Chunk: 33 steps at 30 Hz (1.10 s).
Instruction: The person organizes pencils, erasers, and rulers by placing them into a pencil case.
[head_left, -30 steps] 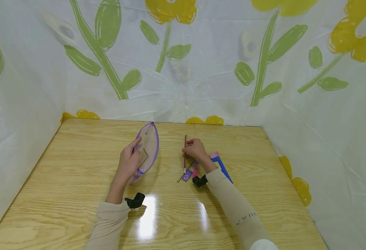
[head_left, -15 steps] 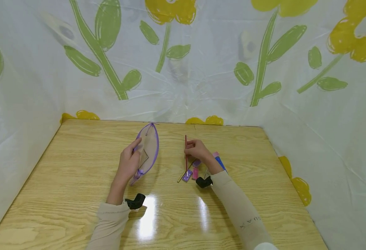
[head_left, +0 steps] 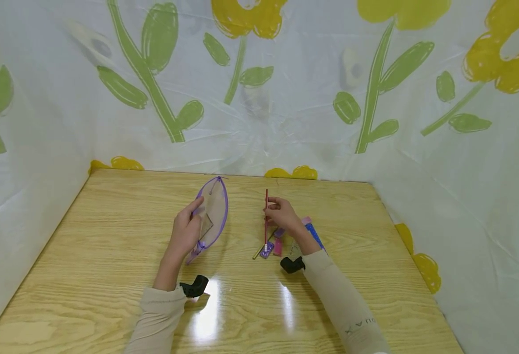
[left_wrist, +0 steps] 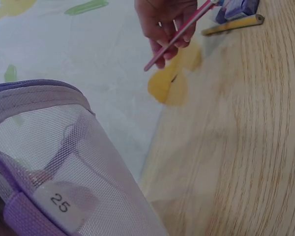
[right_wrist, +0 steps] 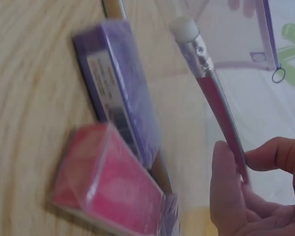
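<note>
We see a net bag (head_left: 217, 211) with purple edges, its mouth open, gripped by the bent fingers of the left hand (head_left: 186, 230). We can't tell what is inside. Its white tag (left_wrist: 60, 205) says 25. The print on the purple block (right_wrist: 120, 93) is too blurry for us. The right hand (head_left: 284, 216) has its fingers pinched on a thin red pencil (head_left: 266, 221) with a white rubber tip (right_wrist: 184, 29), held up near the bag, above the surface (head_left: 122, 246).
</note>
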### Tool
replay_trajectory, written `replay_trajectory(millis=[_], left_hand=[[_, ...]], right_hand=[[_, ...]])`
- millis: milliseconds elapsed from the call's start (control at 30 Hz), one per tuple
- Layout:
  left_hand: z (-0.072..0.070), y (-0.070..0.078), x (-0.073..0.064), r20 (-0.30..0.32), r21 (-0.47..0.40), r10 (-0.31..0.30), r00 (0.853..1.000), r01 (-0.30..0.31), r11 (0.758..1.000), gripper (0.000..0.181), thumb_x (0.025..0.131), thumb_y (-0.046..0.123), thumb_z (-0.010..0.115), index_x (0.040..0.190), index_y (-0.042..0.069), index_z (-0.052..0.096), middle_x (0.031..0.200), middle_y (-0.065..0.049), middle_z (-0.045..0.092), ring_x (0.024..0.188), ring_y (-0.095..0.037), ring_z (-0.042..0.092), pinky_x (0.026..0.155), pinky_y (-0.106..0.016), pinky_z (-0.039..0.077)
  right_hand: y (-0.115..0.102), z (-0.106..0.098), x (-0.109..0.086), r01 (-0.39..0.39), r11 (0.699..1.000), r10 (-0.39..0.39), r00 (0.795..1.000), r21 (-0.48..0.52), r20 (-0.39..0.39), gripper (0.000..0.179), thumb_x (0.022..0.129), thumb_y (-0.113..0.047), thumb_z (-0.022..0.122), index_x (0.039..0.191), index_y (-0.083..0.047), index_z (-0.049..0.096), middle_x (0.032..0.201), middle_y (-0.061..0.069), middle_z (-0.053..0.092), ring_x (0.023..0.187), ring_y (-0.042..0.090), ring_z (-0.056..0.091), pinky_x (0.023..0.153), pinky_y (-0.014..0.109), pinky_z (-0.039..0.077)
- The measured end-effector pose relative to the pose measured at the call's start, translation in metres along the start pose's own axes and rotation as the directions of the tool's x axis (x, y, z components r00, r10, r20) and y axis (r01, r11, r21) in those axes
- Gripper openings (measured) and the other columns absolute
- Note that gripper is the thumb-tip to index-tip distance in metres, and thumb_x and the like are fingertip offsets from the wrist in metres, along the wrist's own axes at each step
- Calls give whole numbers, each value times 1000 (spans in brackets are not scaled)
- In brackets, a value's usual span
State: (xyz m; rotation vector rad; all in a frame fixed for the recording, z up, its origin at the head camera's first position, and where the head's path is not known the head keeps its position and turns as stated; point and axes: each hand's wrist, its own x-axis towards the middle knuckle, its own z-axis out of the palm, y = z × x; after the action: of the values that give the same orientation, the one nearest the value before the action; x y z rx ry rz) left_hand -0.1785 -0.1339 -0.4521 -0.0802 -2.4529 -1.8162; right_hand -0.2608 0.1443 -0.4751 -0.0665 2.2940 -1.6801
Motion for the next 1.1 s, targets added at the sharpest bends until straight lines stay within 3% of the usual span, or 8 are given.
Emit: replay_trajectory(millis=[233,400,500,600,733,967,1100], left_hand=[[0,1,-2,-20,25,2,1000,-2,1000,56,97,3,33,153,-3,41,160,-20,37,48,-7,31,47,-20,36],[0,2,-2,-13,14,-9,1000,9,1000,56,98,2,33,154,-2,40,161,-19,37,61,-16,40,57,-25,41],[-1,3,-3,0,-22,-20,1000,20,1000,56,99,1,31,154,-3,37,162,-19,35,100,-26,54,84,-30,47],[-1,5,-4,5,-51,-24,1000,24,998,55,100,1,31,155,-4,36,162,-19,34,134,-35,43,105,-40,40],[0,5,-5,4,-59,-26,1000,26,998,55,100,1,31,155,-4,36,163,-19,33,136,-36,41,106,-42,38],[1,5,-5,2,-59,-21,1000,21,998,55,100,2,31,154,-4,37,162,-19,34,145,-35,35,110,-42,37],[2,5,-4,-1,-64,-20,1000,20,998,55,99,2,31,154,-5,37,162,-19,35,149,-34,32,114,-44,36]], right_hand=[[-6,11,-9,88,994,-86,996,67,-30,55,99,-3,53,153,2,39,125,29,57,93,24,65,78,36,65],[-11,21,-13,194,973,-183,979,125,-93,54,98,0,55,151,-2,44,125,32,56,90,26,67,74,35,66],[-17,28,-15,250,954,-231,965,166,-125,54,97,3,56,150,-3,46,117,25,60,91,32,67,71,32,65],[-24,34,-18,318,930,-292,944,187,-156,53,98,5,55,149,-2,46,114,18,61,87,25,67,69,26,64],[-35,40,-24,458,871,-418,880,176,-225,51,97,7,55,147,2,46,119,24,57,83,9,63,68,23,62],[-57,52,-33,660,728,-564,730,184,-386,48,95,9,58,141,3,50,117,19,55,90,11,63,70,25,63],[-69,61,-37,727,664,-623,667,175,-409,49,94,7,60,142,5,48,117,20,55,93,13,63,70,21,61]])
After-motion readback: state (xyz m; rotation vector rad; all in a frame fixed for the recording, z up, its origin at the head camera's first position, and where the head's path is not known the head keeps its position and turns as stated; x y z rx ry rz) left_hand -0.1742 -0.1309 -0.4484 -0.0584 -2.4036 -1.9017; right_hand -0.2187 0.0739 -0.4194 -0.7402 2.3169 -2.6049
